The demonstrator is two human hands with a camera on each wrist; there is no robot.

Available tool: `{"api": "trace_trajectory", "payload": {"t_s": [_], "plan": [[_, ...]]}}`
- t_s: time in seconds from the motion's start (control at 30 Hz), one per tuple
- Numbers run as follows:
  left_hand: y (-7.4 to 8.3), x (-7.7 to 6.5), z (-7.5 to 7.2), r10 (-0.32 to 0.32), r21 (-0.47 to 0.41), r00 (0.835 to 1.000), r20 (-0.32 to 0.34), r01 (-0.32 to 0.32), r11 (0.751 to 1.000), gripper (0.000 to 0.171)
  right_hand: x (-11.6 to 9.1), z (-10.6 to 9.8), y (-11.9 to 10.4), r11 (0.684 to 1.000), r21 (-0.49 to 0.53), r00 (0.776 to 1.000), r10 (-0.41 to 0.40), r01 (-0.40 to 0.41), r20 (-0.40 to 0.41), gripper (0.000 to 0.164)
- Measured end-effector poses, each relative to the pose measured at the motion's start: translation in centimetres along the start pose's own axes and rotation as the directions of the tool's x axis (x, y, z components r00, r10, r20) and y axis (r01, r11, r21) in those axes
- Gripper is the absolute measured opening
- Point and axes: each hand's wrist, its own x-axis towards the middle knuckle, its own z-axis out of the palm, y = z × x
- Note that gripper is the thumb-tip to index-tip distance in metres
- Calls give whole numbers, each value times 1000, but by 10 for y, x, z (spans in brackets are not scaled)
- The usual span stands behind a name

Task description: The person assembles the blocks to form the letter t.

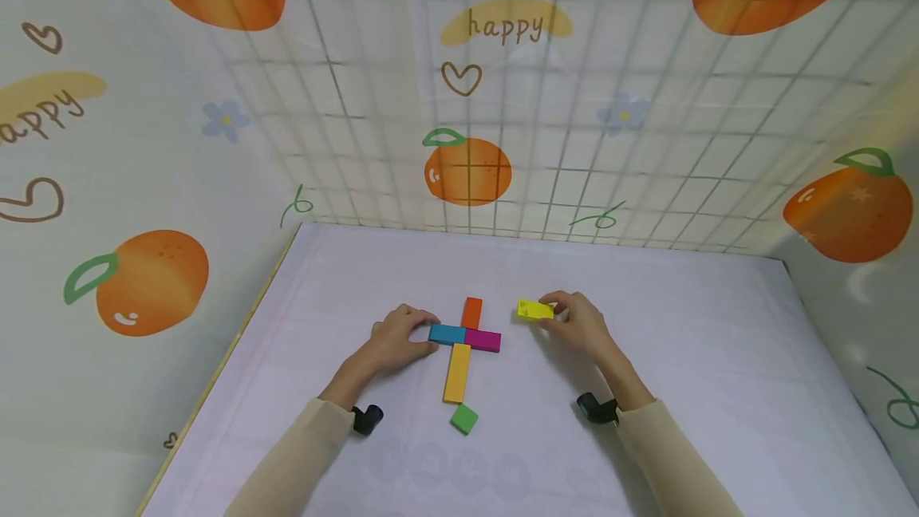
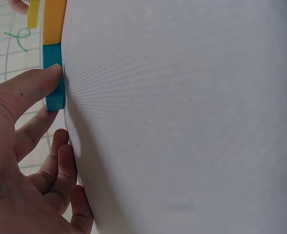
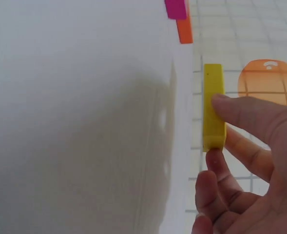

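Note:
Flat coloured blocks form a cross on the white tabletop: a blue block (image 1: 447, 333), a magenta block (image 1: 483, 340), an orange-red block (image 1: 472, 313) above and a long orange-yellow block (image 1: 457, 373) below. My left hand (image 1: 397, 337) pinches the blue block's left end between thumb and finger; the left wrist view shows the thumb on the teal-blue block (image 2: 54, 100). In the right wrist view, my right hand (image 3: 260, 146) holds a yellow block (image 3: 213, 107) off the table, thumb on one side, fingers behind and below. A green square block (image 1: 464, 419) lies turned at the bottom.
The white table (image 1: 718, 341) meets a patterned cloth wall (image 1: 388, 102) at the back, with printed oranges and a grid. Its left edge (image 1: 237, 337) has a yellowish border. Small black cameras (image 1: 368, 420) sit at both wrists.

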Motion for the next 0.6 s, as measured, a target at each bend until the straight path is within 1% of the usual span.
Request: {"api": "trace_trajectory", "payload": {"t_s": [0.23, 0.43, 0.6], "plan": [[1, 0, -1, 0, -5, 1000, 7, 0, 1000, 37, -15, 0, -7, 1000, 4, 1000, -7, 7, -7, 35], [1, 1, -2, -7, -10, 1000, 11, 7, 1000, 37, -31, -2, -15, 999, 29, 999, -33, 34, -16, 35], [2, 1, -3, -17, -6, 1000, 12, 17, 1000, 38, -43, -1, -21, 998, 32, 999, -48, 49, -25, 36]]}}
